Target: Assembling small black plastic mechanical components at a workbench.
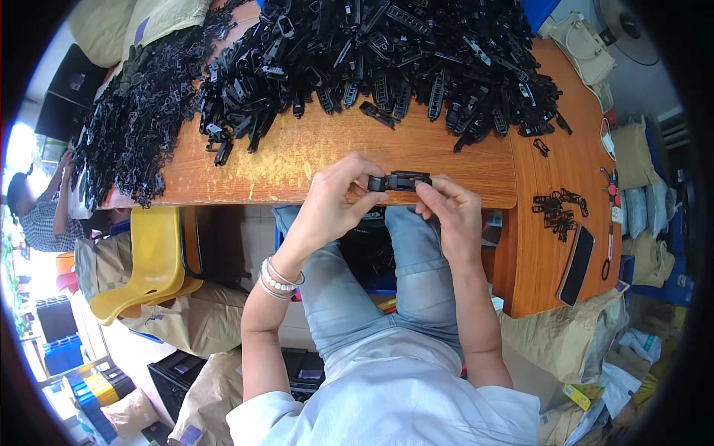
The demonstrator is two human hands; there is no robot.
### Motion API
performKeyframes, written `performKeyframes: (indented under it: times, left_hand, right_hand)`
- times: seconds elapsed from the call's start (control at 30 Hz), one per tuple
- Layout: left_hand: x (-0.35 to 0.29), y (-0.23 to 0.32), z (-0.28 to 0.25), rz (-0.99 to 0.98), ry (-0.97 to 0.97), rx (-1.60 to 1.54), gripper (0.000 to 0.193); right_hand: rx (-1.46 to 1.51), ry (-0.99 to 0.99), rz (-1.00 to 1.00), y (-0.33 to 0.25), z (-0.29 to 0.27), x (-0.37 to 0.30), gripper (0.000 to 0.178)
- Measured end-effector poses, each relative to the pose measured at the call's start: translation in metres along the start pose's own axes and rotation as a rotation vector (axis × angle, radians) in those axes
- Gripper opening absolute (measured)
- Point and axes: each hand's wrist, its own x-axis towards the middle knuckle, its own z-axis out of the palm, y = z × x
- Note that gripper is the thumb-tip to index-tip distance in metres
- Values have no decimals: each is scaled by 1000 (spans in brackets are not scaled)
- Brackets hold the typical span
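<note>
Black part (pixel 405 181), left hand (pixel 336 196), right hand (pixel 456 212), both pinching

Two hands (pixel 335 193) (pixel 456 212), two big heaps (pixel 130 111) (pixel 357 59) of black parts (pixel 437 95), one small pile (pixel 558 213), one phone (pixel 576 266), one fan (pixel 628 26), one handbag (pixel 580 46), one chair (pixel 152 249), one co-worker (pixel 46 221).

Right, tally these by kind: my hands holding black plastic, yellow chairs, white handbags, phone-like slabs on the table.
Your left hand and right hand, holding black plastic: 2
Yellow chair: 1
White handbag: 1
Phone-like slab: 1
Total: 5
</note>
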Motion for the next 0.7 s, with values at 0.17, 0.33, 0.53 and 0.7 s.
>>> performKeyframes:
  times: [0.17, 0.33, 0.53, 0.7]
  left_hand:
    - [-6, -3, 0, -114, 42, -52, 26]
    - [-6, 3, 0, -53, 25, 5, 28]
    - [-13, 3, 24, -391, 225, -514, 23]
    - [-16, -2, 27, -598, 127, -880, 22]
  right_hand:
    - [93, -40, 47, 4, -6, 0, 15]
    - [29, -71, 53, 6, -8, -1, 16]
    - [-147, 6, -35, -2, 14, -12, 15]
    - [-204, -69, -173, 12, 9, -10, 14]
